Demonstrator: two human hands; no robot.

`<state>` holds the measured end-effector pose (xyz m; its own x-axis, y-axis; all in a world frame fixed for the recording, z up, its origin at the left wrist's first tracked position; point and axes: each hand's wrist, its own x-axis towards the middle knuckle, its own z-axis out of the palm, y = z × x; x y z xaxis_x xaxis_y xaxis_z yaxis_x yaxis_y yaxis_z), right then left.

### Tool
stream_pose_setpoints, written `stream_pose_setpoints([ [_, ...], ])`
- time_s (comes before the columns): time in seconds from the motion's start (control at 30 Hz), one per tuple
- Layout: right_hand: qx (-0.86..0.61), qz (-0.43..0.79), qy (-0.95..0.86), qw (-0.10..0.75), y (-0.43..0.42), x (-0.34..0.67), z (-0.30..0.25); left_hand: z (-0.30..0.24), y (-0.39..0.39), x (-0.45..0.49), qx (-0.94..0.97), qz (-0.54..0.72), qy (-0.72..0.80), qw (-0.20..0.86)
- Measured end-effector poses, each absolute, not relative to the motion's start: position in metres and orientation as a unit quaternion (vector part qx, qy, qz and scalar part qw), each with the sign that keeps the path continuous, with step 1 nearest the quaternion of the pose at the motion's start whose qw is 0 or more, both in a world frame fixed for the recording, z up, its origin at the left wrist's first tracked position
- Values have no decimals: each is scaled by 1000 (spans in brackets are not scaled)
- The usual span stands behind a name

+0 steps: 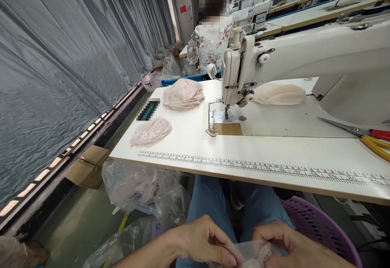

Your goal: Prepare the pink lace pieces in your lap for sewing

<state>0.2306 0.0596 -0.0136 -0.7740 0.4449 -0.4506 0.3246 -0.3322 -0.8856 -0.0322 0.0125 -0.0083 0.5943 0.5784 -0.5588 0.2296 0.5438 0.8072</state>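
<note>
Low in the view, above the lap, my left hand (207, 241) pinches the edge of a pale lace fabric piece (254, 255). On its other side my right hand (288, 243) is closed on the same piece, whose lower part runs out of view. Above on the white table (183, 138) stands a sewing machine (234, 71), its needle and presser foot over the metal plate. To its left lie a stack of pink lace pieces (183, 94) and a smaller lace stack (151, 132). Folded sheer fabric (280, 94) rests under the machine arm.
Scissors (362, 132) with red and yellow handles lie at the table's right. A printed ruler (243, 165) runs along the front edge. Below are a plastic bag (143, 186) with fabric, a cardboard box (87, 168) and a purple basket (323, 227). Another person (213, 36) sits beyond.
</note>
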Motion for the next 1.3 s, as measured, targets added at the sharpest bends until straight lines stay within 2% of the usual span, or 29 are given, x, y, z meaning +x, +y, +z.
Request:
stream_pose_setpoints([
  [0.27,-326,742,-586,15,61,232,-11,-2,9,-31,417,98,433,793],
  [0.73,-293,758,-582,24,61,225,-8,-6,11,-29,422,95,438,788],
  [1.1,-333,705,-625,34,54,244,-38,-10,10,-18,410,102,489,763],
  [1.3,-343,687,-639,48,57,243,-36,0,14,-19,388,105,507,763],
])
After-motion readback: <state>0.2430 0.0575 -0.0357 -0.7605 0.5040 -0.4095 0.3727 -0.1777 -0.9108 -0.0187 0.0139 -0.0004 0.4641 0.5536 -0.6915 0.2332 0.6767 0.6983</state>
